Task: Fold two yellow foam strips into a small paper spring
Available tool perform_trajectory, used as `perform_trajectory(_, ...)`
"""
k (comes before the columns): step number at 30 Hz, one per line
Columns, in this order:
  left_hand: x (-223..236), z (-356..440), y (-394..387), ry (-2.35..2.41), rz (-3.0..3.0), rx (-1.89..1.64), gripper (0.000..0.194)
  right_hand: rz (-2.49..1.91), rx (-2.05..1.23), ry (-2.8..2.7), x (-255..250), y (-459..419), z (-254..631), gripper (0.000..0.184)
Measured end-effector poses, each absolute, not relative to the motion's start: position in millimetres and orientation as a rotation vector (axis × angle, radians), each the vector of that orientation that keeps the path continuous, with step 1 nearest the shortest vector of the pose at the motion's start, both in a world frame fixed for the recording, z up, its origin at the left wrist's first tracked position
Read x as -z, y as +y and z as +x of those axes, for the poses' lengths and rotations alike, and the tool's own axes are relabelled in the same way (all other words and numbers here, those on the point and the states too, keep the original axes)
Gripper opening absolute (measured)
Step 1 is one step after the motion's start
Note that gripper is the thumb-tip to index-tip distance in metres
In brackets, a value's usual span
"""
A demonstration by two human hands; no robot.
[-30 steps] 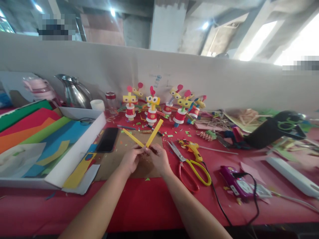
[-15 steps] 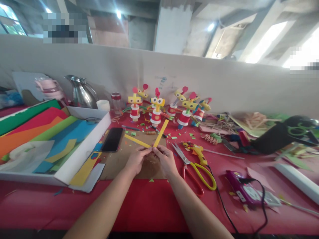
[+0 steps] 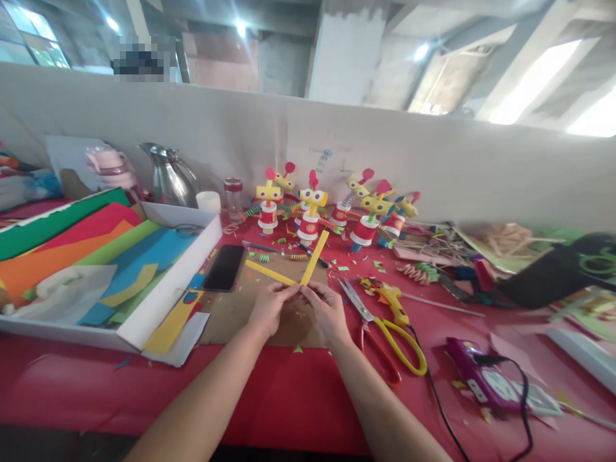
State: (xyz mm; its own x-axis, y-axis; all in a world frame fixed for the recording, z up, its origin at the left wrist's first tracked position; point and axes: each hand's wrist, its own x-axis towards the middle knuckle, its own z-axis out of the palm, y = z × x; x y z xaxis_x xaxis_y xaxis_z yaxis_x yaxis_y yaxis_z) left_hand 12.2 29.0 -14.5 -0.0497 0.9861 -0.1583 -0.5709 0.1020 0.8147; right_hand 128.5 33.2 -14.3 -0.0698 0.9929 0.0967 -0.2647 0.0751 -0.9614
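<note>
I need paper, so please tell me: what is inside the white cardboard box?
The white cardboard box holds overlapping green paper, red paper, orange paper, light-green paper, blue paper, a bent yellow paper strip and crumpled white material. What lies beneath is covered, so unseen.

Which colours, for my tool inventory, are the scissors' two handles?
One yellow handle and one red handle; the head view shows them best.

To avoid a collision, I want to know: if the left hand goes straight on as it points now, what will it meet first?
Most likely the right hand, whose fingertips are just ahead of the left hand, at the yellow paper; exact depth is unclear.
</note>
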Motion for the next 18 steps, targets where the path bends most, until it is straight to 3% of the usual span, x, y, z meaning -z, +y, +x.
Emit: perform_trajectory(18,13.3,11.1,28.9,0.883,0.674,-1.377,0.03,-0.921,-1.273,-1.125,6.7,30.4,129.1,0.014)
